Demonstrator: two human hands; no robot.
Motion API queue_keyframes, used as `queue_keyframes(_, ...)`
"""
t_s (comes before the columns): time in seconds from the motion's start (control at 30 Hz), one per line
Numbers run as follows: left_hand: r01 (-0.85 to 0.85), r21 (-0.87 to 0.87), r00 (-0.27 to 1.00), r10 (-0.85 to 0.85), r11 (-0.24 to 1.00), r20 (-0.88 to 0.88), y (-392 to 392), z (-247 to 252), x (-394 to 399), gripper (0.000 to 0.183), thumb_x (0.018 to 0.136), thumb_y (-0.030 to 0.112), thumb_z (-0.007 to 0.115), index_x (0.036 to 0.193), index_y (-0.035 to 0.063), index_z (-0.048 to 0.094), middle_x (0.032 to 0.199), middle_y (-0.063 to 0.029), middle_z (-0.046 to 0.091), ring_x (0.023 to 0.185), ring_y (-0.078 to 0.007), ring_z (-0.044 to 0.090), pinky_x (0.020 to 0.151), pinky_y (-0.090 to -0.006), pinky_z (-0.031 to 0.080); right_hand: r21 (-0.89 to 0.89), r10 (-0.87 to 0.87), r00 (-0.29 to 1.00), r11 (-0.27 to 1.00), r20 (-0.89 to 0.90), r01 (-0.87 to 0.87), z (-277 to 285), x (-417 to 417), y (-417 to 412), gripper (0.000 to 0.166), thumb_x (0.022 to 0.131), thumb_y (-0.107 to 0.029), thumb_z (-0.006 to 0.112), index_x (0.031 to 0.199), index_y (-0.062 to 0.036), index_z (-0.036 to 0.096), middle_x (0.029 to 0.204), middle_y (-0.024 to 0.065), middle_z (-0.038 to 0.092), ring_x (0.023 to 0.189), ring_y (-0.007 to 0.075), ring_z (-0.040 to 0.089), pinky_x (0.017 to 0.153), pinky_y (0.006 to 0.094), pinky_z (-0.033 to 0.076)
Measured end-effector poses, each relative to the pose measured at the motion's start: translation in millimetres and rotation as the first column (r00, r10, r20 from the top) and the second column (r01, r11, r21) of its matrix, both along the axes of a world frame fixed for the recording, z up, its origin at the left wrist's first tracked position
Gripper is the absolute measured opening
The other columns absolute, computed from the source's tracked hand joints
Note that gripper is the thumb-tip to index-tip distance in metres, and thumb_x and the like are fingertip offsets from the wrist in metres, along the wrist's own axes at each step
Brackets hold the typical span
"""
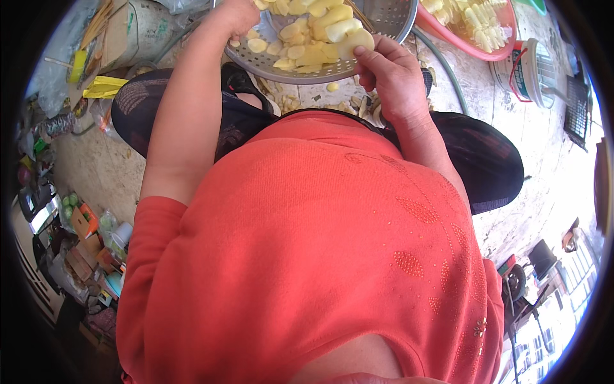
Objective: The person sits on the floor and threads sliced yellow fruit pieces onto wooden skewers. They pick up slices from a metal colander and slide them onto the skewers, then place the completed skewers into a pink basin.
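Observation:
A perforated metal colander (pixel 307 77) stands before me at the top of the view, holding many pale yellow potato-like slices (pixel 307 38). My right hand (pixel 393 72) is at its right side, with thumb and fingers pinching a large oval slice (pixel 357 44). At the colander's upper left is my left hand (pixel 237 18), its fingers curled near the left rim and some small slices; whether it holds anything I cannot tell. Thin sticks (pixel 360 17) lie at the colander's back right. One small slice (pixel 333 87) lies on the floor below the rim.
At the upper right, a pink basin (pixel 513 29) holds more slices, some on sticks. Beside it is a white bucket (pixel 527 72) with a red handle. A hose (pixel 448 67) curves across the floor. Peelings lie between my feet. A box with sticks (pixel 112 33) stands upper left.

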State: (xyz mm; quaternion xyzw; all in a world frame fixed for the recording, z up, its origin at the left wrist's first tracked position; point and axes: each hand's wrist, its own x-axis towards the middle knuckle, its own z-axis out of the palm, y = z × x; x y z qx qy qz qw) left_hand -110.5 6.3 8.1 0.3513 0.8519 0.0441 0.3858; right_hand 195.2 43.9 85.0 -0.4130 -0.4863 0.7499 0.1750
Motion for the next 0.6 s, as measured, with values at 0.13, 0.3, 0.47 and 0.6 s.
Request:
queue_keyframes(0.13, 0.267, -0.131, 0.964, -0.267, 0.955, 0.011, 10.2, 0.8, 44.0, 0.025, 0.078, 0.012, 0.058, 0.103, 0.0069, 0.062, 0.069, -0.0065, 0.059, 0.049, -0.0138, 0.051, 0.042, -0.0299, 0.042, 0.014, -0.016, 1.000, 1.000, 0.009, 0.016, -2.0, 1.8, 1.1, 0.014, 0.086, -0.015, 0.058, 0.091, -0.0012, 0.059, 0.067, 0.0006, 0.056, 0.055, 0.0068, 0.049, 0.052, 0.0200, 0.042)
queue_keyframes(0.3, 0.227, 0.020, 0.969, -0.228, 0.974, 0.097, 2.4, 13.8, 63.7, 0.026, 0.076, 0.009, 0.057, 0.102, 0.0077, 0.063, 0.070, -0.0045, 0.060, 0.054, -0.0131, 0.053, 0.045, -0.0289, 0.043, 0.007, -0.012, 1.000, 1.000, 0.004, 0.012, -2.8, 2.0, 1.1, 0.015, 0.086, -0.014, 0.059, 0.092, -0.0008, 0.059, 0.068, 0.0012, 0.057, 0.056, 0.0071, 0.050, 0.052, 0.0201, 0.042)
queue_keyframes(0.47, -0.033, 0.191, 0.990, 0.006, 0.981, 0.143, 8.5, -13.2, 2.8, 0.030, 0.077, 0.008, 0.056, 0.105, 0.0095, 0.063, 0.075, -0.0043, 0.061, 0.063, -0.0145, 0.057, 0.055, -0.0293, 0.047, -0.006, -0.011, 1.000, 1.000, 0.013, 0.011, -1.0, 0.7, 1.0, 0.015, 0.085, -0.014, 0.059, 0.092, -0.0007, 0.059, 0.067, 0.0012, 0.057, 0.055, 0.0073, 0.049, 0.052, 0.0202, 0.041)
queue_keyframes(0.6, -0.002, 0.400, 0.998, 0.028, 0.917, -0.060, 19.1, -6.6, 16.6, 0.039, 0.077, 0.004, 0.053, 0.115, 0.0103, 0.059, 0.084, -0.0061, 0.064, 0.077, -0.0179, 0.060, 0.070, -0.0309, 0.048, -0.007, -0.025, 1.000, 1.000, 0.013, 0.025, -0.1, 0.3, 2.0, 0.015, 0.085, -0.015, 0.059, 0.091, -0.0009, 0.059, 0.067, 0.0011, 0.056, 0.055, 0.0073, 0.049, 0.051, 0.0203, 0.041)
